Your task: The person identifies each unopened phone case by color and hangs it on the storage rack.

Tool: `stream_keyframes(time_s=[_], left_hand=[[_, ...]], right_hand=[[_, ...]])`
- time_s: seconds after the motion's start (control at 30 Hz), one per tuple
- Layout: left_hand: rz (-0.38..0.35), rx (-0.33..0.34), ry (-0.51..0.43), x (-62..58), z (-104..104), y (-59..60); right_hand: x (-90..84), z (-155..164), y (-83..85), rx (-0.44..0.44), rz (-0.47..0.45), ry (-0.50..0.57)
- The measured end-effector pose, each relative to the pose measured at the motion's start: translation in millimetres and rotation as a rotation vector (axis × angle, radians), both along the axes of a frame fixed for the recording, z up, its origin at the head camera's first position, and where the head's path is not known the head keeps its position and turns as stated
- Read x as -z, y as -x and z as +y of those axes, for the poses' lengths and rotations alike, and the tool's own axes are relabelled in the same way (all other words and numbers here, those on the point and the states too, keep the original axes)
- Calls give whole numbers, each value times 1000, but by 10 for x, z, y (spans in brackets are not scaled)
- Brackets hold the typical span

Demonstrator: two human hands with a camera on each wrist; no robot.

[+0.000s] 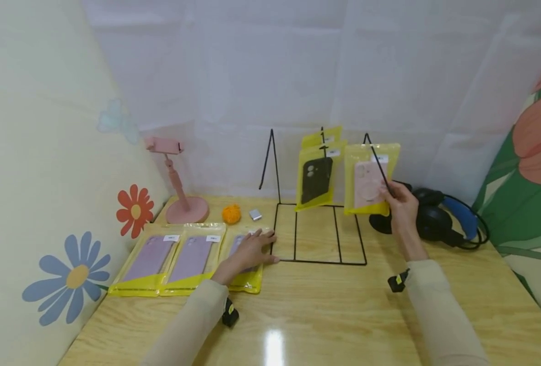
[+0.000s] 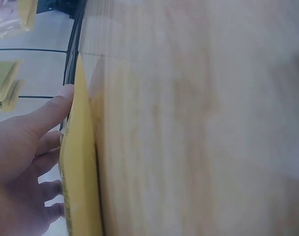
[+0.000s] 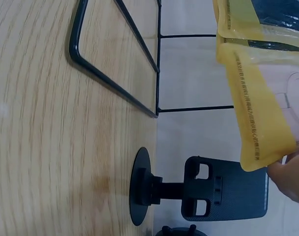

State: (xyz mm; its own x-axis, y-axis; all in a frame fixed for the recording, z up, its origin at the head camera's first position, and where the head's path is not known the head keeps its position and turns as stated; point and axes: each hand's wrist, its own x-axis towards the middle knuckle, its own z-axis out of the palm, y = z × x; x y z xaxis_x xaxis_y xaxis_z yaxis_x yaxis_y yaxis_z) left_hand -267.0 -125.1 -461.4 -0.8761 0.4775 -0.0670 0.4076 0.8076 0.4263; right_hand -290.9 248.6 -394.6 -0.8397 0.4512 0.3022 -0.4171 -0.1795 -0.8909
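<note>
While the right grip point(image 1: 403, 207) pinches its edge, the pink-case packet point(image 1: 366, 185) lies just leftward, long axis upright, well apart from the spread-fingered left grip point(image 1: 248, 251).

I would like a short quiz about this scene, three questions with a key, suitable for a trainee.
1. How many yellow packets can you see side by side on the table, left of the black wire rack?
2. True or false: the right hand grips the packet with the pink case.
3. Which thing is between the pink stand and the rack?
a) headphones
b) orange ball
c) blue cup

Key:
1. Three; the left hand rests on one.
2. True.
3. b
</note>
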Motion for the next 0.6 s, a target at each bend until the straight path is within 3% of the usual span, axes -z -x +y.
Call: stream_keyframes(time_s=[0.2,0.4,0.6], left_hand=[[1,-10,-18,-14,-6,-15],[6,3,-14,1,10,-20],[7,0,-20,3,9,-10]], right_hand=[[-16,38,12,-5,-17,-76],[15,89,25,-25,-42,-77],[82,184,-58,-47,18,-94]])
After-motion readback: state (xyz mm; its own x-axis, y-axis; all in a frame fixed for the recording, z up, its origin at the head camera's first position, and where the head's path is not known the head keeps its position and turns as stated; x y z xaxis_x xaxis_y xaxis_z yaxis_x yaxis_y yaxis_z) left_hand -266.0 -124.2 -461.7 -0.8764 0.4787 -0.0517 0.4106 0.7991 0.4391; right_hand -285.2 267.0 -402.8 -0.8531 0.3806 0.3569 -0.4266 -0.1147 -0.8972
